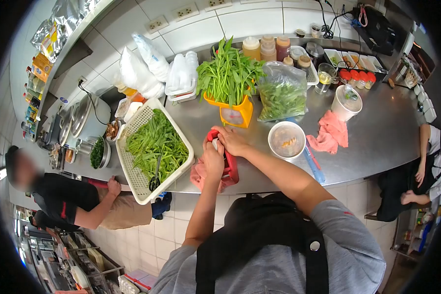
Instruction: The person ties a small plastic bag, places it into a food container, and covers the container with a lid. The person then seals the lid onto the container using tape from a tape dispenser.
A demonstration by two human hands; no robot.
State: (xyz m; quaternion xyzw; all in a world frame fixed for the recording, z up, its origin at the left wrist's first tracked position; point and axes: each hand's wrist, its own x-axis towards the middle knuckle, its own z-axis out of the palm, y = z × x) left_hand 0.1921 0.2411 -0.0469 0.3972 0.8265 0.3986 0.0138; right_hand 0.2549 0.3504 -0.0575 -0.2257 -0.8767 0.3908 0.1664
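Red sealer tool [229, 164] lies on the steel tabletop [377, 132] at its near edge, over a pink cloth [199, 176]. To its left, 1 white basket [132, 169] holds cut greens [157, 144] and black scissors [155, 180]. Left hand [213, 159] grip is clenched on the tool's side. Right hand [232, 140] grip pinches its upper end. Behind stands a yellow scale [236, 113] loaded with greens. Right of the hands sits 1 covered bowl [286, 139].
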